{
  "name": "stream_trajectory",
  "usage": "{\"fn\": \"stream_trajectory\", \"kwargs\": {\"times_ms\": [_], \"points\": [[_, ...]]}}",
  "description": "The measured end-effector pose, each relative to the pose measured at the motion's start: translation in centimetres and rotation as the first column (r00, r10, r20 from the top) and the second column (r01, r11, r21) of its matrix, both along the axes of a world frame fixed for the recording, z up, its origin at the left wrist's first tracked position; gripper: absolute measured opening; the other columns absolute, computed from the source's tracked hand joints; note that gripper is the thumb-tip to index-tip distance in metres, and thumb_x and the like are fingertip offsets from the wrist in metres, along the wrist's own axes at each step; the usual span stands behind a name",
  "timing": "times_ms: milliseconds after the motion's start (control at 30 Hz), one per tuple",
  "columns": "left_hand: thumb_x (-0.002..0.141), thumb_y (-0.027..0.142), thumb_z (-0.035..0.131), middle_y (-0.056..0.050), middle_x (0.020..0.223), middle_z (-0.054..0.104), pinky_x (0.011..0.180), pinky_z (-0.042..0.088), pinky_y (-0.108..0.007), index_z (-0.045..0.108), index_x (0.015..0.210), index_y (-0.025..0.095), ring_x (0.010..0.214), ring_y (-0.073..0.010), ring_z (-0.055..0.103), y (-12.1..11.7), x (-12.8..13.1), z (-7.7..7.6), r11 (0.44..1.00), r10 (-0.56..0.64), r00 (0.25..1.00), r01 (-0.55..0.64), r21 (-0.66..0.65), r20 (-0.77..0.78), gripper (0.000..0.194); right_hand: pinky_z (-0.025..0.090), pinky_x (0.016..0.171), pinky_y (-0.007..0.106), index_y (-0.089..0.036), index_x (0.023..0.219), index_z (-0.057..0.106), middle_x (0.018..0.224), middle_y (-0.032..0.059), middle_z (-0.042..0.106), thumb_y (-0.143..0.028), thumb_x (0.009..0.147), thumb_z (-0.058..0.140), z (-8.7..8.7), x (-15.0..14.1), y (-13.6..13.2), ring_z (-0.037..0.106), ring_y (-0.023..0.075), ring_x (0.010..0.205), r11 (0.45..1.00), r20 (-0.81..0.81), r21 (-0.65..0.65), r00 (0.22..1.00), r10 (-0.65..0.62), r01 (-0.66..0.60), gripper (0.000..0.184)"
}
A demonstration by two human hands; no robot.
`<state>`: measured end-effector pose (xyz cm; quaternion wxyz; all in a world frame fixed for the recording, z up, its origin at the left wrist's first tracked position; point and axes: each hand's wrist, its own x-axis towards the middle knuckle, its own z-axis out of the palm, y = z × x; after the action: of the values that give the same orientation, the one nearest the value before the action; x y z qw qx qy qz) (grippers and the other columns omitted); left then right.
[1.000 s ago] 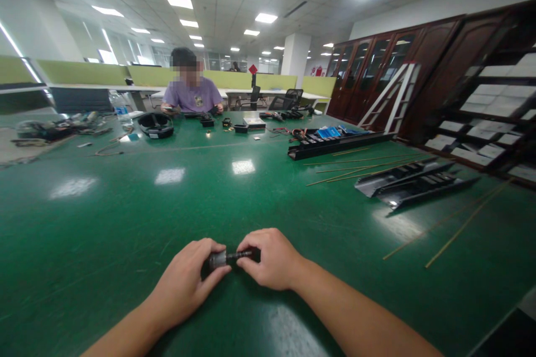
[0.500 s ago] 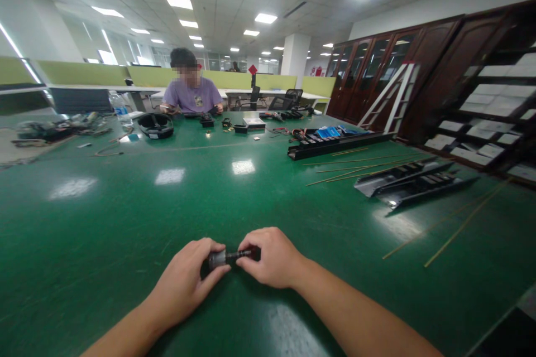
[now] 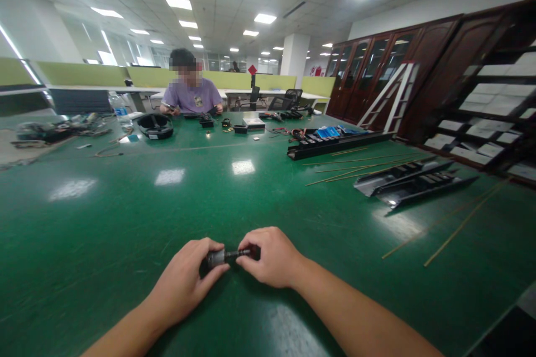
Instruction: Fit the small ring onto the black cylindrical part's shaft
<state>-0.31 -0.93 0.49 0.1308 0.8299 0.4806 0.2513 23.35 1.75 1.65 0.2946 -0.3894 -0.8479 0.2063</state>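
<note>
Near the front of the green table (image 3: 259, 201), a small grey-and-black cylindrical part (image 3: 216, 258) lies crosswise between my hands. A thin dark shaft (image 3: 233, 256) runs out of its right end. My left hand (image 3: 188, 270) is closed around the thick grey body, thumb below and index finger above. The fingertips of my right hand (image 3: 270, 259) pinch the shaft's far end, where a dark reddish piece shows partly under the fingers. The part's exact kind is too small and too covered to make out.
Black metal channels (image 3: 414, 181) and thin rods (image 3: 460, 228) lie to the right, a longer channel (image 3: 335, 145) behind them. A black headset (image 3: 154, 125) and tangled parts (image 3: 62, 128) sit far left. A person in a purple shirt (image 3: 192, 97) sits across the table.
Almost nothing differs: both hands keep the same hold on the cylindrical part. My left hand has shifted very slightly left.
</note>
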Motion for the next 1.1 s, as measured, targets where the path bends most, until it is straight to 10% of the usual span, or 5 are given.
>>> {"fn": "stream_trajectory", "kwargs": {"times_ms": [1100], "points": [[0.091,0.039,0.058,-0.007,0.102,0.064,0.083,0.051,-0.038,0.055,0.110,0.023,0.094,-0.0233,0.061,0.12,0.11,0.56,1.000,0.020,1.000,-0.020,-0.015,0.014,0.025,0.044,0.068,0.025,-0.021,0.085,0.069,0.078,0.0007,0.069,-0.027,0.078,0.069,0.34,0.19,0.14,0.062,0.0149,0.071,0.998,0.010,-0.019,0.998,-0.054,0.054,0.010]]}}
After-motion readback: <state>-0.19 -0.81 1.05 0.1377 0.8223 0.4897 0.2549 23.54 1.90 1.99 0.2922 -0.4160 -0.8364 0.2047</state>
